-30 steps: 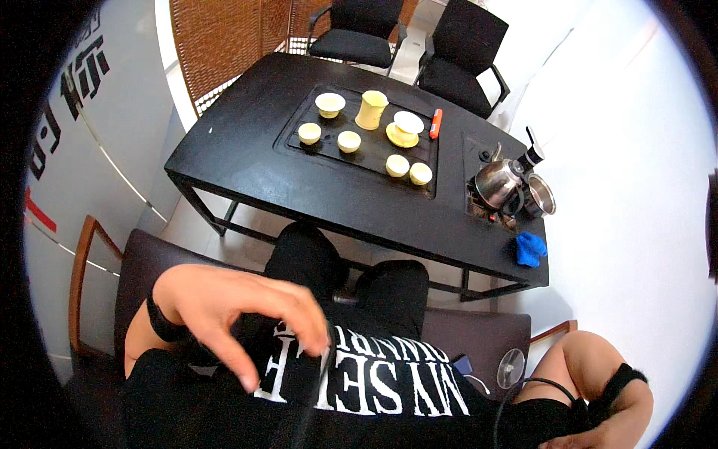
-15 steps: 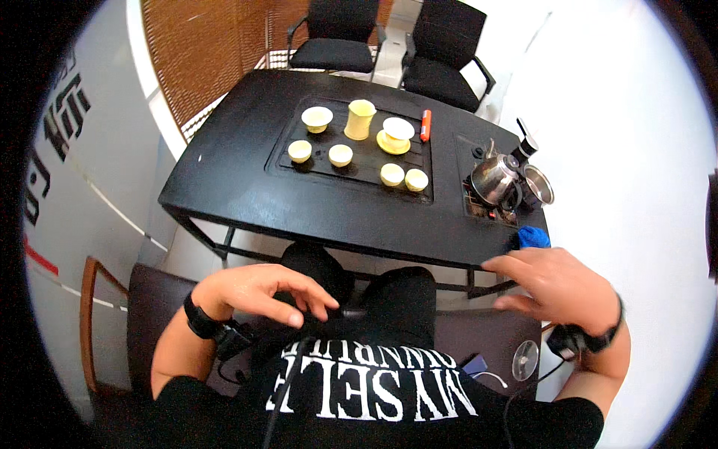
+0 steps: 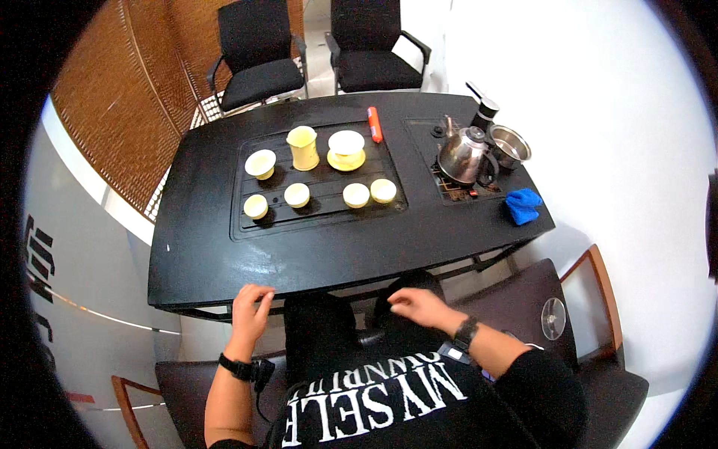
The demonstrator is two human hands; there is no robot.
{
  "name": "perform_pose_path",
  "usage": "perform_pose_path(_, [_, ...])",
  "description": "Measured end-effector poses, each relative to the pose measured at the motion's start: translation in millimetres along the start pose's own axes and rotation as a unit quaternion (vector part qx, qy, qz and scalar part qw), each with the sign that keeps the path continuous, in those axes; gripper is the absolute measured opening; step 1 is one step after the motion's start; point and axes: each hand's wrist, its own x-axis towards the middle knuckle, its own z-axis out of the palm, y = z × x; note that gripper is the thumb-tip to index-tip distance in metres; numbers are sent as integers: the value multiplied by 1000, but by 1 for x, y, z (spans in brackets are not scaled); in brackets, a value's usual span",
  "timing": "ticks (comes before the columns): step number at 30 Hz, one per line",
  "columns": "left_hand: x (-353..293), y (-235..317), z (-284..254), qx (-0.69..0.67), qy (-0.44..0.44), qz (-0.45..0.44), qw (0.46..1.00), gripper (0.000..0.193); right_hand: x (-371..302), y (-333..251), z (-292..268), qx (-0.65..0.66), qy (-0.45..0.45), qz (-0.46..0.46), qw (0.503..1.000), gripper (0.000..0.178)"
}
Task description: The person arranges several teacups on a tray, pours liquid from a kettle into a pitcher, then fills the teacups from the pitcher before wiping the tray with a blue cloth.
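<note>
At the front edge of the black table (image 3: 299,258), my left hand (image 3: 253,314) is raised empty, its thumb apart from its loosely bent fingers. Over my right thigh hangs my right hand (image 3: 420,307), also empty, with relaxed fingers slightly bent. Beyond both hands, a dark tea tray (image 3: 321,213) is set into the tabletop. On it stand small yellow cups, among them one cup (image 3: 256,206) at the left and another (image 3: 384,191) at the right. Behind them are a wider white-rimmed bowl (image 3: 260,163), a yellow pitcher (image 3: 304,148) and a gaiwan (image 3: 346,150) on a yellow saucer.
A red tube-shaped packet (image 3: 375,125) lies at the tray's far right. Farther right stand a steel kettle (image 3: 465,157) and a steel pot (image 3: 510,146). A blue cloth (image 3: 523,206) rests near the right edge. Two black chairs (image 3: 262,78) stand behind the table.
My view has shifted, so the table appears further left and the kettle fully in sight. My right hand has moved inward over my thigh; my left hand has moved toward the table's edge.
</note>
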Motion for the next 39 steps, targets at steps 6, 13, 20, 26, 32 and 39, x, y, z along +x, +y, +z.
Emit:
perform_pose_path(6, [46, -20, 32, -203, 159, -83, 963, 11, 31, 11, -61, 519, 224, 55, 823, 19])
perform_pose_path(13, [118, -16, 0, -285, 166, -105, 938, 25, 80, 28, -105, 388, 357, -19, 850, 16])
perform_pose_path(20, [250, -13, 21, -191, 44, -118, 973, 101, 101, 51, -89, 228, 416, -24, 880, 13])
perform_pose_path(26, [336, -2, 79, 61, 59, -52, 995, 114, 101, 53, -86, 252, 388, -30, 886, 13])
perform_pose_path(32, [367, 6, 101, 132, -16, -144, 981, 110, 101, 48, -89, 255, 369, -12, 894, 13])
perform_pose_path(39, [367, 3, 103, 137, 33, -126, 982, 96, 104, 50, -88, 261, 358, -7, 897, 14])
